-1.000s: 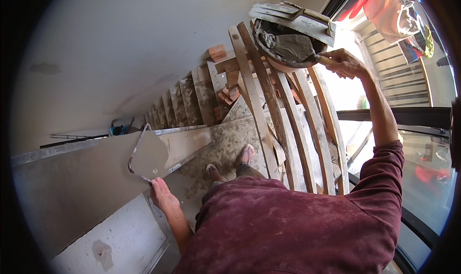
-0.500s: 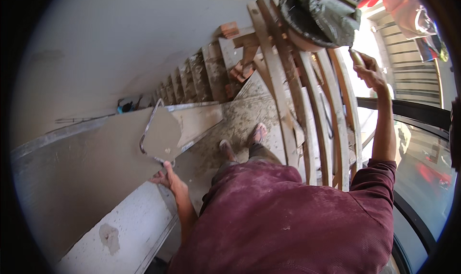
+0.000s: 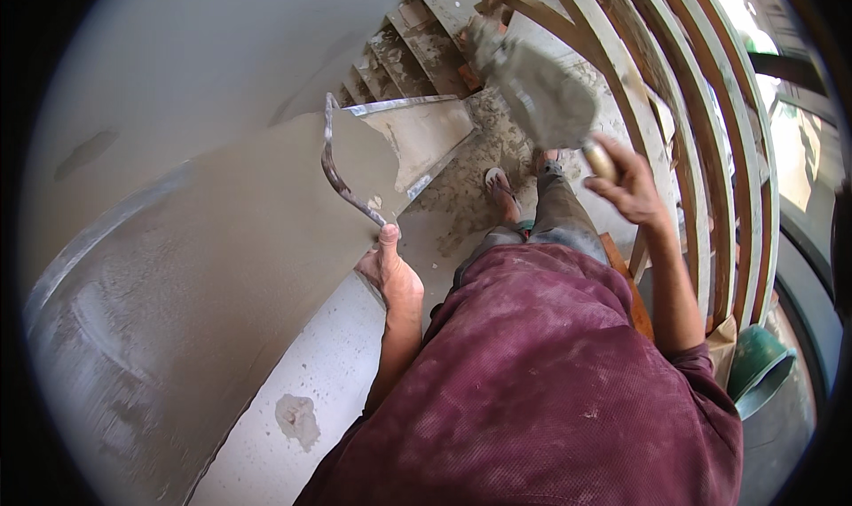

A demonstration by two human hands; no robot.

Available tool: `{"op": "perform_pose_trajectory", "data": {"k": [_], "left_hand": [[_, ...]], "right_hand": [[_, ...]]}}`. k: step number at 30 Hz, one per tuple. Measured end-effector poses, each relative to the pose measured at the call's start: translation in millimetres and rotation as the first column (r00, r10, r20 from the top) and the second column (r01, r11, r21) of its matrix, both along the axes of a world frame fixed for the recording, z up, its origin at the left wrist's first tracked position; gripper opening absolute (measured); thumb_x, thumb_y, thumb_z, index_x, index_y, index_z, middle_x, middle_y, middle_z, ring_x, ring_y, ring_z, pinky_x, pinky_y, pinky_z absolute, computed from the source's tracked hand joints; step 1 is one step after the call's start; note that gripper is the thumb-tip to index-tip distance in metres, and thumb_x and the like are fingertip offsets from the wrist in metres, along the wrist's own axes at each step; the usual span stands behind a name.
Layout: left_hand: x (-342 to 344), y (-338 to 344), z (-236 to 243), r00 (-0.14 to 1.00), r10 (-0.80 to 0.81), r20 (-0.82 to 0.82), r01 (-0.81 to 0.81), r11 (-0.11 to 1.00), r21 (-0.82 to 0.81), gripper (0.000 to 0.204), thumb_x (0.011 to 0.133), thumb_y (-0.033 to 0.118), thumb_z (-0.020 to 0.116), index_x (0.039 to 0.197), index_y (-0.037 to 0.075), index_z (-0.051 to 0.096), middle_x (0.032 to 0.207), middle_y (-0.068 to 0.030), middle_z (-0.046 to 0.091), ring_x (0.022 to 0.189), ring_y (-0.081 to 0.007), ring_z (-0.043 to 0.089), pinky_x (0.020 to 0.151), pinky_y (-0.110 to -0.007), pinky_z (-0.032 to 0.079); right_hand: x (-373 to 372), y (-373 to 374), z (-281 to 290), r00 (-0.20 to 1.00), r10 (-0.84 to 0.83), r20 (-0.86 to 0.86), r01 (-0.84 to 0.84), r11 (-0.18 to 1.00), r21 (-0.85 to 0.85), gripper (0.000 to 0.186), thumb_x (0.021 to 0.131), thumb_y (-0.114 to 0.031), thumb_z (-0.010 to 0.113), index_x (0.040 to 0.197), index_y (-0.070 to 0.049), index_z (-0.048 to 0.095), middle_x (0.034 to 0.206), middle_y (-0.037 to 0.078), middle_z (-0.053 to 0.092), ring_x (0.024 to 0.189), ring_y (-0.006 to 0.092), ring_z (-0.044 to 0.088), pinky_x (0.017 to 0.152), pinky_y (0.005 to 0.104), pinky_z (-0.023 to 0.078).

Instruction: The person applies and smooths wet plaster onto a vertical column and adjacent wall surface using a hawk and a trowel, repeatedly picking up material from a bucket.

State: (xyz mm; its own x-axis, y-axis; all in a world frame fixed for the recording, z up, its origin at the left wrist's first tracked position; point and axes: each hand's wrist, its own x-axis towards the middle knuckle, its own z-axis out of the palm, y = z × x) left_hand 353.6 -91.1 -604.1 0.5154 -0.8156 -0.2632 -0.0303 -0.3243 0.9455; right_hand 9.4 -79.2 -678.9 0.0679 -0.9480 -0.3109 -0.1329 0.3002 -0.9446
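Note:
My left hand (image 3: pixel 390 268) is closed round the lower end of a bent metal rod (image 3: pixel 346 191) at the edge of the smooth, grey-plastered sloping panel (image 3: pixel 195 293); some fingertips are hidden. My right hand (image 3: pixel 626 186) grips the pale handle (image 3: pixel 600 158) of a trowel loaded with wet grey mortar (image 3: pixel 546 98), blurred by motion and held over the landing between the panel and the wooden planks. A white, speckled strip (image 3: pixel 284 391) with a grey patch runs below the plastered panel.
Mortar-spattered steps (image 3: pixel 413 58) descend at the top, beside a grey wall (image 3: pixel 195 62). Long curved-looking wooden planks (image 3: pixel 723 151) fill the right side near a dark window frame (image 3: pixel 785 67). A green bucket (image 3: pixel 759 373) sits at lower right. My sandalled feet (image 3: pixel 499 186) stand on the spattered landing (image 3: pixel 444 240).
My right hand has carried the loaded trowel down and leftward from the mortar tub, which is out of view now. My view has turned, shifting the panel and my left hand rightward and up.

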Motion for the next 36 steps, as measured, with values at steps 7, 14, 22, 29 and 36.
{"op": "perform_pose_trajectory", "data": {"k": [7,14,22,29,36], "left_hand": [[11,1,-9,0.975,0.038,0.220,-0.042,0.999,0.011,0.119,0.078,0.042,0.081,0.150,0.000,-0.003,0.151,-0.0221,0.023,0.140,-0.0316,0.030,0.118,-0.043,0.026],[14,0,-9,0.950,-0.051,0.308,0.065,0.997,-0.035,0.118,0.078,0.051,0.078,0.149,-0.002,0.001,0.148,-0.0267,0.025,0.138,-0.0351,0.032,0.114,-0.045,0.034],[15,2,-17,0.957,-0.052,0.285,0.125,0.962,-0.243,0.087,0.081,0.023,0.080,0.139,-0.008,0.024,0.137,-0.0262,0.035,0.127,-0.0343,0.044,0.109,-0.046,0.039],[29,11,-35,0.894,-0.173,0.413,0.294,0.922,-0.252,0.081,0.081,0.016,0.080,0.138,-0.007,0.028,0.139,-0.0245,0.037,0.131,-0.0324,0.039,0.113,-0.044,0.032],[37,14,-37,0.904,-0.209,0.372,0.298,0.934,-0.198,0.089,0.081,0.023,0.081,0.143,-0.002,0.022,0.146,-0.0215,0.031,0.137,-0.0305,0.032,0.115,-0.043,0.030]], "right_hand": [[146,57,-100,0.901,0.055,-0.430,-0.078,0.996,-0.036,0.050,0.082,-0.014,0.065,0.131,-0.015,0.057,0.114,0.011,0.064,0.094,0.0323,0.067,0.085,0.0408,0.056],[222,108,-66,0.815,0.060,-0.576,-0.227,0.948,-0.223,0.059,0.083,0.000,0.052,0.141,-0.005,0.044,0.098,0.012,0.054,0.087,0.0290,0.060,0.074,0.0389,0.053],[158,128,-17,0.905,0.185,-0.383,-0.226,0.972,-0.064,0.061,0.081,0.003,0.055,0.141,-0.004,0.045,0.093,0.015,0.056,0.085,0.0332,0.060,0.073,0.0414,0.052],[188,44,-112,0.964,0.122,-0.235,-0.158,0.978,-0.139,0.068,0.069,0.000,0.061,0.136,-0.002,0.048,0.103,0.020,0.056,0.099,0.0425,0.058,0.084,0.0456,0.050],[197,55,-77,0.983,0.146,-0.108,-0.167,0.962,-0.217,0.075,0.067,0.005,0.062,0.140,-0.004,0.046,0.103,0.016,0.052,0.092,0.0393,0.060,0.080,0.0434,0.051]]}}
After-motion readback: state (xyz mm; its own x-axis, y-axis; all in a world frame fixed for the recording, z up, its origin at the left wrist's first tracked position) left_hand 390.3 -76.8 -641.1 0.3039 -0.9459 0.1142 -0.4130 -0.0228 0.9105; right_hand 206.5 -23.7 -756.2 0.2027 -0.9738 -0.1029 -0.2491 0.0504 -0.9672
